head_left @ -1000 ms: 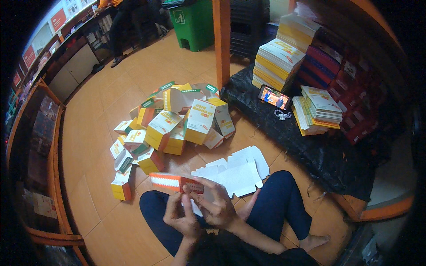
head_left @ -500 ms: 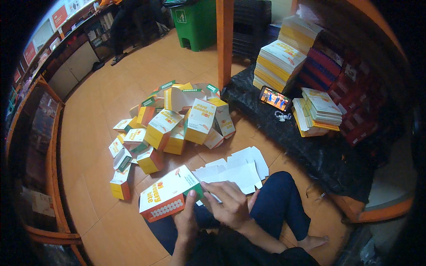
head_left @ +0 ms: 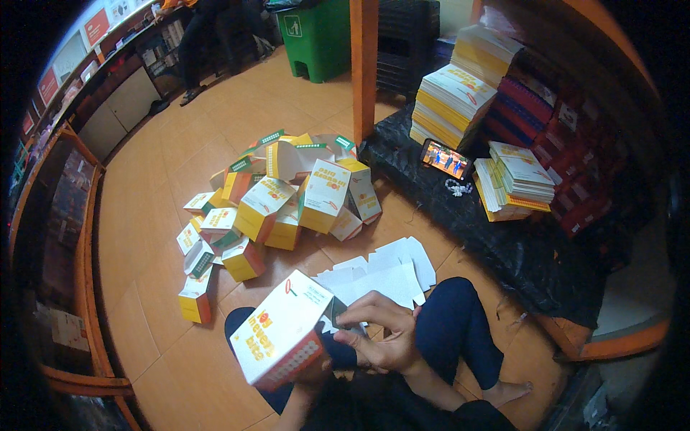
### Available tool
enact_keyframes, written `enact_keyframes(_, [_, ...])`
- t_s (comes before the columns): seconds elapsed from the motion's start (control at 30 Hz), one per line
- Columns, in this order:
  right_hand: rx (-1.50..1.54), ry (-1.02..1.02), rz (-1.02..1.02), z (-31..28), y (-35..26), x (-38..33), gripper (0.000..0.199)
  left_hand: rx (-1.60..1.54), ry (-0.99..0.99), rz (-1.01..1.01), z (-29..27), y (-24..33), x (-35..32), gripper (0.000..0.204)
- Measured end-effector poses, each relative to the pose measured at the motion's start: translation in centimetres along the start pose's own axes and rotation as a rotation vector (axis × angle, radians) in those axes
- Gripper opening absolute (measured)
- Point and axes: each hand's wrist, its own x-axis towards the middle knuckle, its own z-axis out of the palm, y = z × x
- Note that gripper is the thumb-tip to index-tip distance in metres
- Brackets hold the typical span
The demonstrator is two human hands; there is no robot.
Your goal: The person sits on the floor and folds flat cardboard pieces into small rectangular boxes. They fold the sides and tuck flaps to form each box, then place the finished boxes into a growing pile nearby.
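A white cardboard food box (head_left: pixel 280 323) with orange print and a dotted red side panel is tilted above my lap. My left hand (head_left: pixel 313 370) grips it from below, most of its fingers hidden behind the box. At the box's right end, my right hand (head_left: pixel 384 332) has its thumb and bent fingers closed at the dark end flap (head_left: pixel 333 313). Flat unfolded carton blanks (head_left: pixel 381 273), plain side up, lie on the floor just beyond my right hand.
A heap of folded boxes (head_left: pixel 262 201) covers the floor ahead. On a black-covered low platform (head_left: pixel 460 215) at right are stacks of flat cartons (head_left: pixel 453 97), a lit phone (head_left: pixel 444 159) and beads (head_left: pixel 458 188). An orange post (head_left: pixel 364 65), a green bin (head_left: pixel 314 43) and a standing person (head_left: pixel 198 47) are farther off.
The box has tipped and turned, its printed top now angled more toward me. My left hand has slipped further under it. My right hand has shifted slightly, thumb and fingers now at the end flap.
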Motion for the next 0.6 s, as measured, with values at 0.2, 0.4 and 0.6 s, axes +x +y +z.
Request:
enact_keyframes(0.2, [0.021, 0.017, -0.034, 0.1, 0.5, -0.5, 0.023, -0.119, -0.102, -0.17, 0.1, -0.6, -1.7, 0.037])
enact_keyframes(0.4, [-0.077, 0.009, -0.092, -0.1, 0.9, -0.5, 0.022, -0.171, -0.181, -0.27, -0.4, -1.4, -2.9, 0.036])
enact_keyframes(0.6, [-0.046, 0.147, -0.088, 1.2, 1.1, -1.1, 0.024, -0.223, -0.257, -0.361, -1.4, -2.4, -3.5, 0.035])
